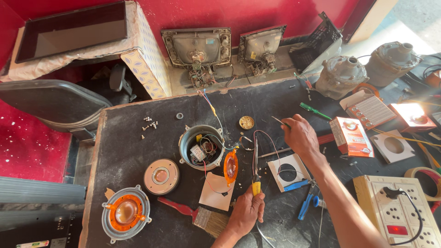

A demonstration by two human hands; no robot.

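We close our left hand (247,212) in a full grip on the yellow-handled soldering iron (255,165), its long axis running straight away from that grip toward the tangled wires by the grey round metal housing (202,147). Our right hand (301,135) pinches a thin solder wire (278,120), farther out on the dark worktop (133,151).

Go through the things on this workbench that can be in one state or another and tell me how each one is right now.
Left hand: closed on the yellow-handled soldering iron.
Right hand: pinching a thin wire.
Round metal housing: open, wiring exposed.
Orange diaphragm: off the housing, tilted on edge.
Power strip: plug inserted, red indicator lit.
Paintbrush: lying flat, untouched.
Green screwdriver: lying flat, untouched.
Screws: loose, scattered.
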